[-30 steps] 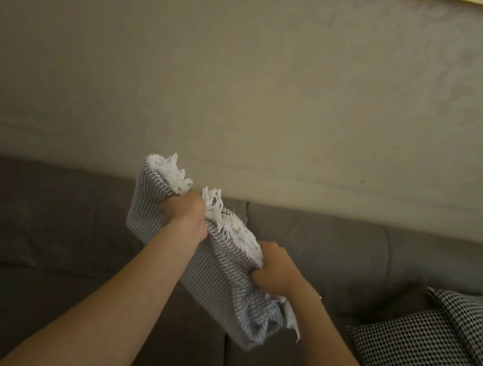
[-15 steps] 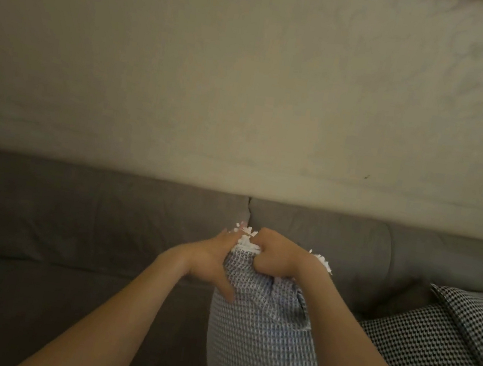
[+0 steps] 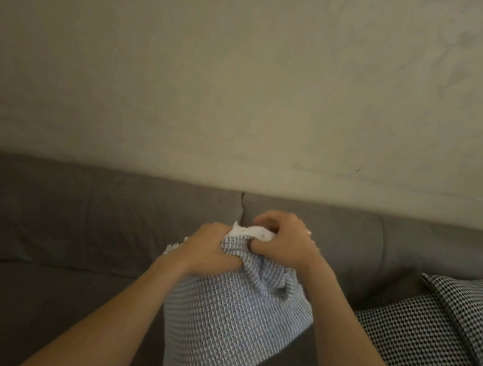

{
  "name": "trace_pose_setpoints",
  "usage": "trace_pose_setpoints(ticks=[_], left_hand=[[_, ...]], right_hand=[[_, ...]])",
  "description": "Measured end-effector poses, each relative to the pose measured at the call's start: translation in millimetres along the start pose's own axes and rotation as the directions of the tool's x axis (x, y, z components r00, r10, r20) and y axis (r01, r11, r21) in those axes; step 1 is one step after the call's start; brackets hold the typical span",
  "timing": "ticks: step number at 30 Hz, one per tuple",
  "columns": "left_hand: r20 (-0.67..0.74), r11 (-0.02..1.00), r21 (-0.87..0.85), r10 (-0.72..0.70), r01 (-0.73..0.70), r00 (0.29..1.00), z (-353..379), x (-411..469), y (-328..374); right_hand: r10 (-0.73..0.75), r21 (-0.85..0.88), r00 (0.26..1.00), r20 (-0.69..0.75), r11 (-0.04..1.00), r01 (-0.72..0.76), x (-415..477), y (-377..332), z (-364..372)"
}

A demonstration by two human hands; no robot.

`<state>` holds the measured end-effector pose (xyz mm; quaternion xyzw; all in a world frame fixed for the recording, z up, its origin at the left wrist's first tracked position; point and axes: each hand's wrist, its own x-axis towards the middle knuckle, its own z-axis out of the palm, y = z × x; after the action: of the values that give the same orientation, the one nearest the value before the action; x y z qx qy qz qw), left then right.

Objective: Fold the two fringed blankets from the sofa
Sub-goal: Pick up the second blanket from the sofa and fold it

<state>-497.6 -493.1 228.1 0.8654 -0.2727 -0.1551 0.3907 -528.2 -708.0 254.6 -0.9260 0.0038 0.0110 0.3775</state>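
A light blue-grey waffle-weave blanket (image 3: 224, 325) with a white fringe hangs in front of me over the grey sofa (image 3: 70, 219). My left hand (image 3: 210, 249) grips its top edge on the left. Right beside it, my right hand (image 3: 283, 240) grips the same bunched top edge, with white fringe showing between the two hands. The cloth hangs doubled down past the bottom of the view. A second, black-and-white houndstooth blanket (image 3: 435, 346) lies on the sofa seat at the right.
The sofa's backrest runs across the view under a plain beige wall (image 3: 251, 73). The left seat cushion (image 3: 23, 313) is bare grey fabric.
Both hands have come down and together from a raised, spread hold. The blanket, held slantwise a second ago, now hangs straight below the joined hands, and my left hand has closed on its edge.
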Motion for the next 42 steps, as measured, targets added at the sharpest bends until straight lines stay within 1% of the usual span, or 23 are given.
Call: trace_pose_setpoints(ticks=[2,4,5,6,7,9,12,14,17,19,22,24,25,26,28,29,31,33,35,37,38,40,42], left_hand=[[-0.055,0.999,-0.022,-0.046,0.045,0.997,-2,1,-7],[-0.098,0.995,-0.050,-0.097,0.092,0.990,-2,0,-13],[-0.127,0.993,-0.055,-0.115,0.108,0.985,-2,-1,-15],[-0.159,0.991,-0.058,-0.132,0.124,0.978,-2,-2,-18],[-0.186,0.989,-0.062,-0.147,0.138,0.971,-2,-2,-20],[-0.223,0.986,-0.063,-0.164,0.154,0.961,-4,-3,-24],[-0.239,0.989,-0.055,-0.147,0.138,0.960,-8,-3,-25],[-0.239,0.991,-0.047,-0.132,0.124,0.962,-10,-3,-25],[-0.219,0.993,-0.019,-0.115,0.113,0.969,-11,-2,-25],[-0.204,0.993,0.027,-0.104,0.112,0.973,-10,-2,-29],[-0.147,0.987,0.085,-0.122,0.135,0.982,-7,-6,-37],[-0.104,0.983,0.104,-0.141,0.152,0.985,-4,-10,-44],[-0.088,0.983,0.116,-0.135,0.145,0.987,-3,-12,-48],[-0.077,0.984,0.126,-0.119,0.128,0.990,-3,-14,-53],[-0.075,0.986,0.139,-0.084,0.094,0.994,-3,-17,-62],[-0.074,0.986,0.144,-0.069,0.079,0.995,-3,-17,-64],[-0.073,0.986,0.151,-0.061,0.071,0.995,-5,-17,-62],[-0.083,0.985,0.155,-0.061,0.073,0.995,-7,-15,-58],[-0.113,0.985,0.154,-0.055,0.072,0.992,-9,-11,-56],[-0.149,0.988,0.132,-0.057,0.077,0.987,-10,-8,-55],[-0.166,0.990,0.111,-0.065,0.084,0.984,-11,-7,-55],[-0.196,0.993,0.072,-0.081,0.097,0.977,-10,-6,-57],[-0.214,0.993,0.063,-0.087,0.102,0.973,-11,-4,-59]], right_hand=[[0.076,0.086,0.956,-0.283,0.995,-0.053,-4,5,7],[0.151,0.191,0.840,-0.521,0.980,-0.058,-7,11,13],[0.195,0.243,0.788,-0.583,0.968,-0.060,-8,14,16],[0.246,0.292,0.765,-0.595,0.953,-0.079,-9,18,19],[0.278,0.312,0.771,-0.573,0.944,-0.108,-11,21,21],[0.276,0.298,0.852,-0.445,0.943,-0.150,-14,24,26],[0.187,0.297,0.951,-0.245,0.948,-0.110,-15,26,37],[0.151,0.356,0.965,-0.212,0.932,-0.068,-12,26,44],[0.225,0.499,0.958,-0.177,0.860,-0.110,-7,23,49],[0.222,0.453,0.951,-0.214,0.885,-0.105,-3,21,48],[0.169,0.363,0.914,-0.369,0.932,-0.026,0,12,40],[0.112,0.288,0.862,-0.495,0.957,0.041,1,2,33],[0.130,0.317,0.832,-0.540,0.947,0.058,2,-1,27],[0.186,0.414,0.820,-0.541,0.908,0.067,3,-3,21],[0.309,0.600,0.852,-0.423,0.800,0.008,6,-3,7],[0.358,0.583,0.867,-0.347,0.807,-0.100,8,4,4],[0.443,0.386,0.878,-0.179,0.853,-0.352,10,21,5],[0.542,0.204,0.840,0.030,0.819,-0.536,8,33,17],[0.580,0.088,0.772,0.260,0.782,-0.617,3,37,33],[0.566,0.027,0.704,0.428,0.771,-0.636,-1,35,48],[0.549,0.031,0.694,0.465,0.774,-0.632,-2,36,54],[0.508,0.172,0.749,0.425,0.767,-0.618,0,39,66],[0.449,0.360,0.861,0.237,0.783,-0.508,3,39,70]])
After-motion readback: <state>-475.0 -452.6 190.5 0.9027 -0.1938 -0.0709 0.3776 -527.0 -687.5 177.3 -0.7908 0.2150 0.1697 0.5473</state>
